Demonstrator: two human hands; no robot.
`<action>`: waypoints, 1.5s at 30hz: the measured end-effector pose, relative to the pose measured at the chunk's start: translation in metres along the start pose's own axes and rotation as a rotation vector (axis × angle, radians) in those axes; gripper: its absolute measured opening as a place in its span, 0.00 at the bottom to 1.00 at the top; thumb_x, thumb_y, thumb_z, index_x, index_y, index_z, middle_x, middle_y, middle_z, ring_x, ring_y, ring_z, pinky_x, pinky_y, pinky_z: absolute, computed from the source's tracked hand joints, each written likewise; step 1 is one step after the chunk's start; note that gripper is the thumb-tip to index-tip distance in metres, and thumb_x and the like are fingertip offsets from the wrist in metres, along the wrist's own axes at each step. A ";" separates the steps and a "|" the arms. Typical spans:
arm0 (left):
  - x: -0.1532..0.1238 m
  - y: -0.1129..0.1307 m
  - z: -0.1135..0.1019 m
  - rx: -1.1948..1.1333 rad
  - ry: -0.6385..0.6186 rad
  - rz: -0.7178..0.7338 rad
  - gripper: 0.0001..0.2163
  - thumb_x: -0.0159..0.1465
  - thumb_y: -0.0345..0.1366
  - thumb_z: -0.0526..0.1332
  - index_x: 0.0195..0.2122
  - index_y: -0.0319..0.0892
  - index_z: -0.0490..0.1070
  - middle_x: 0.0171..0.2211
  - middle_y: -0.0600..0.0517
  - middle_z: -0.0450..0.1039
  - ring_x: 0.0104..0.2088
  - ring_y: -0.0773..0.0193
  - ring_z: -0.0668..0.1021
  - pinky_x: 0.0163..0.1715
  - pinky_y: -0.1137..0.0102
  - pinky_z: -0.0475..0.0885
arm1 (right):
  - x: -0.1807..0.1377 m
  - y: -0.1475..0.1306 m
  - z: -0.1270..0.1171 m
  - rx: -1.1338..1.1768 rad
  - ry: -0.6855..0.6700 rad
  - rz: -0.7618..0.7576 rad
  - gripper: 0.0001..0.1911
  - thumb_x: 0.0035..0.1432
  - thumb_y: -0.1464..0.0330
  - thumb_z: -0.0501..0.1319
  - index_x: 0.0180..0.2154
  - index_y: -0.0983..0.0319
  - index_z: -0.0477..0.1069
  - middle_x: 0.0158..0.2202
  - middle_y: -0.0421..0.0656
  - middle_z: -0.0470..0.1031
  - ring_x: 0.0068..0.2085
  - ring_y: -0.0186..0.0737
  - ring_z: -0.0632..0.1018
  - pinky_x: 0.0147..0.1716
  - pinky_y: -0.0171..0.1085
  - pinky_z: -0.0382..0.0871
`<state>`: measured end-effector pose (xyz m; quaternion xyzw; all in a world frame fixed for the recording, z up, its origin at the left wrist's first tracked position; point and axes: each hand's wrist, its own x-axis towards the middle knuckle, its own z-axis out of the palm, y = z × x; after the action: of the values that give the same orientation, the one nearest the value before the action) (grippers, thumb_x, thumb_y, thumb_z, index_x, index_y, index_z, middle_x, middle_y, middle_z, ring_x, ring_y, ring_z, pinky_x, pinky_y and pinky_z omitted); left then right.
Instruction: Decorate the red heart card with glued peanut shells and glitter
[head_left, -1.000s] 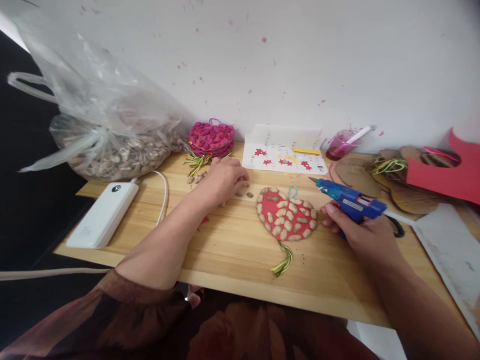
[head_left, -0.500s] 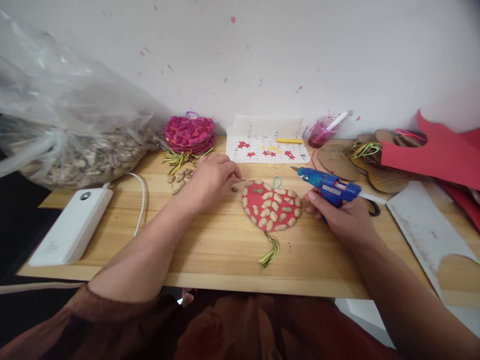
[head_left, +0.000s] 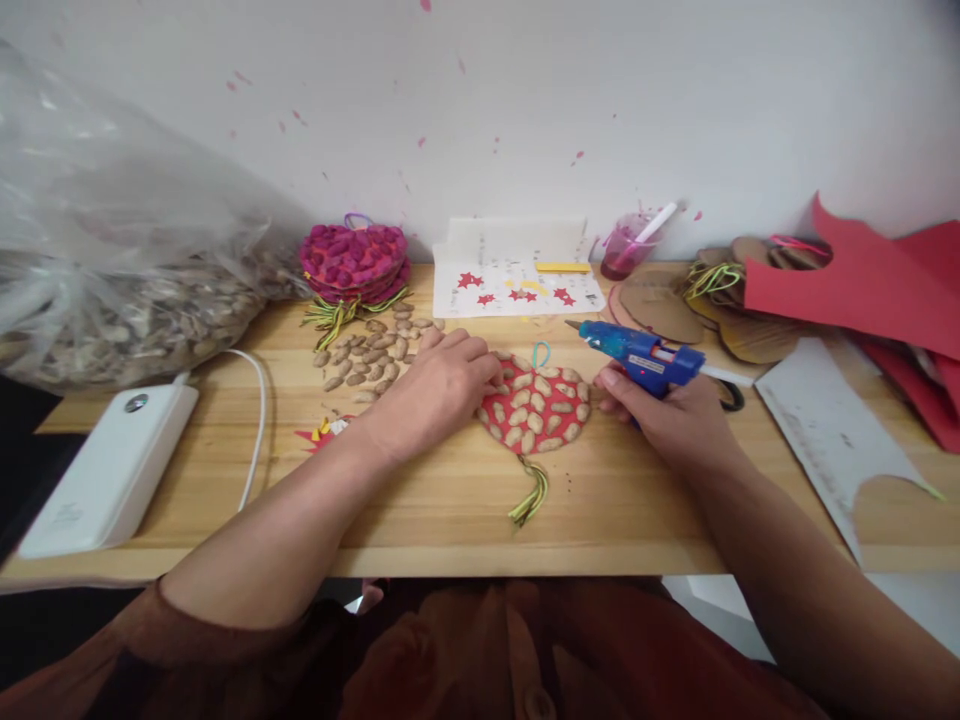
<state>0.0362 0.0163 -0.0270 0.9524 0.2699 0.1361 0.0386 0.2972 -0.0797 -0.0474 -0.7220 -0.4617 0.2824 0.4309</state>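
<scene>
A red heart-shaped piece [head_left: 559,392] lies flat on the wooden table, with peanuts in their shells stuck around its rim and in rows across its middle. It has a blue loop [head_left: 541,354] at the top and a yellow-green tassel [head_left: 530,492] below. My left hand [head_left: 452,378] reaches over its upper left edge, fingers curled down and closed; what the fingertips press or hold is hidden. My right hand [head_left: 679,415] grips a blue glue gun [head_left: 643,358] just right of the heart, its nozzle pointing left above the table. Loose peanuts [head_left: 367,358] lie beyond my left forearm.
At left are a plastic bag of peanuts [head_left: 135,310] and a white power bank [head_left: 112,470] with a cable. Pink peanut-covered pieces [head_left: 354,262], a paper sheet [head_left: 450,255] and a cup [head_left: 630,245] stand behind. Red sheets [head_left: 862,285] and cardboard [head_left: 817,400] lie right.
My left hand has moved right, from beside the loose peanuts onto the heart's left edge. The right hand keeps hold of the glue gun. The view has shifted slightly.
</scene>
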 end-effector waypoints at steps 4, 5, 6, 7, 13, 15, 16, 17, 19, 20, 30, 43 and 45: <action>0.000 0.001 0.000 -0.027 -0.014 -0.013 0.10 0.72 0.36 0.57 0.41 0.42 0.78 0.38 0.47 0.76 0.42 0.55 0.74 0.45 0.59 0.62 | 0.001 0.001 -0.001 0.017 -0.007 0.011 0.15 0.55 0.56 0.69 0.36 0.60 0.79 0.27 0.41 0.81 0.27 0.41 0.81 0.31 0.39 0.75; 0.000 0.000 -0.001 -0.043 -0.008 -0.016 0.09 0.72 0.36 0.57 0.43 0.43 0.78 0.38 0.47 0.77 0.42 0.55 0.74 0.45 0.59 0.62 | 0.001 0.001 -0.001 0.019 -0.009 0.012 0.14 0.55 0.56 0.70 0.37 0.60 0.79 0.27 0.41 0.81 0.28 0.41 0.81 0.32 0.39 0.75; 0.000 -0.001 -0.001 -0.060 0.004 -0.024 0.09 0.72 0.36 0.57 0.44 0.44 0.78 0.39 0.47 0.77 0.43 0.55 0.74 0.46 0.59 0.62 | 0.001 0.002 -0.001 0.022 -0.012 0.012 0.14 0.55 0.56 0.70 0.37 0.60 0.79 0.27 0.41 0.81 0.28 0.41 0.81 0.32 0.39 0.75; -0.001 -0.002 -0.002 -0.075 0.020 -0.037 0.10 0.72 0.36 0.57 0.45 0.45 0.78 0.40 0.48 0.77 0.43 0.55 0.75 0.47 0.59 0.62 | 0.001 0.002 0.000 0.025 -0.011 0.011 0.14 0.55 0.57 0.70 0.37 0.60 0.78 0.27 0.41 0.81 0.29 0.41 0.81 0.32 0.38 0.75; 0.000 -0.011 -0.010 -0.073 0.112 -0.155 0.13 0.72 0.41 0.57 0.36 0.42 0.80 0.35 0.47 0.79 0.40 0.55 0.76 0.45 0.58 0.62 | 0.000 -0.003 0.002 0.054 0.015 0.017 0.14 0.54 0.58 0.70 0.36 0.62 0.78 0.27 0.41 0.80 0.27 0.40 0.81 0.28 0.36 0.74; 0.000 -0.014 -0.011 -0.055 0.104 -0.193 0.15 0.72 0.41 0.56 0.35 0.42 0.80 0.34 0.47 0.79 0.39 0.55 0.76 0.45 0.58 0.63 | -0.001 -0.005 0.002 0.049 0.011 0.011 0.15 0.53 0.58 0.70 0.35 0.62 0.78 0.27 0.42 0.80 0.27 0.40 0.81 0.27 0.36 0.74; 0.000 -0.015 -0.012 -0.050 0.102 -0.213 0.15 0.72 0.40 0.56 0.36 0.42 0.80 0.34 0.47 0.80 0.40 0.54 0.76 0.46 0.57 0.63 | -0.001 -0.006 0.002 0.041 0.005 0.007 0.15 0.53 0.57 0.70 0.35 0.62 0.78 0.28 0.43 0.81 0.27 0.40 0.81 0.27 0.36 0.74; 0.000 -0.016 -0.011 -0.049 0.103 -0.232 0.14 0.73 0.38 0.55 0.37 0.42 0.80 0.35 0.47 0.80 0.40 0.54 0.76 0.46 0.57 0.63 | -0.001 -0.005 0.001 0.030 -0.003 0.004 0.15 0.53 0.57 0.70 0.35 0.62 0.78 0.28 0.43 0.81 0.27 0.39 0.81 0.27 0.36 0.75; 0.000 -0.018 -0.011 -0.059 0.124 -0.265 0.14 0.72 0.36 0.54 0.40 0.42 0.80 0.38 0.46 0.81 0.41 0.54 0.77 0.46 0.57 0.64 | 0.000 -0.004 0.000 0.006 -0.010 -0.003 0.15 0.54 0.57 0.69 0.34 0.62 0.78 0.29 0.43 0.81 0.27 0.39 0.80 0.27 0.35 0.74; 0.000 -0.019 -0.010 -0.069 0.136 -0.276 0.13 0.72 0.36 0.55 0.41 0.42 0.80 0.38 0.46 0.82 0.42 0.54 0.77 0.46 0.57 0.64 | 0.000 -0.003 0.000 -0.003 -0.011 -0.004 0.15 0.54 0.57 0.69 0.35 0.62 0.78 0.28 0.43 0.81 0.27 0.38 0.80 0.27 0.35 0.74; -0.002 -0.015 -0.005 -0.166 0.114 -0.179 0.07 0.69 0.36 0.61 0.41 0.44 0.80 0.38 0.48 0.80 0.43 0.55 0.77 0.48 0.58 0.63 | 0.000 -0.007 -0.001 -0.007 -0.007 -0.001 0.15 0.53 0.56 0.69 0.33 0.61 0.78 0.27 0.42 0.80 0.26 0.40 0.80 0.27 0.37 0.75; 0.000 -0.010 -0.004 -0.122 0.095 -0.179 0.08 0.70 0.36 0.59 0.39 0.43 0.79 0.38 0.48 0.79 0.44 0.55 0.76 0.48 0.58 0.63 | 0.000 -0.008 -0.004 -0.090 -0.019 0.046 0.15 0.56 0.56 0.68 0.36 0.62 0.79 0.28 0.46 0.82 0.29 0.43 0.82 0.30 0.38 0.75; 0.001 -0.019 -0.012 -0.071 0.111 -0.283 0.10 0.70 0.38 0.59 0.37 0.43 0.79 0.38 0.46 0.80 0.44 0.53 0.76 0.48 0.57 0.63 | 0.000 -0.006 -0.005 -0.130 0.005 0.034 0.16 0.55 0.55 0.68 0.36 0.61 0.79 0.28 0.46 0.82 0.28 0.44 0.81 0.31 0.40 0.75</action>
<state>0.0239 0.0323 -0.0178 0.8939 0.3982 0.1912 0.0764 0.2986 -0.0799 -0.0396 -0.7569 -0.4657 0.2575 0.3794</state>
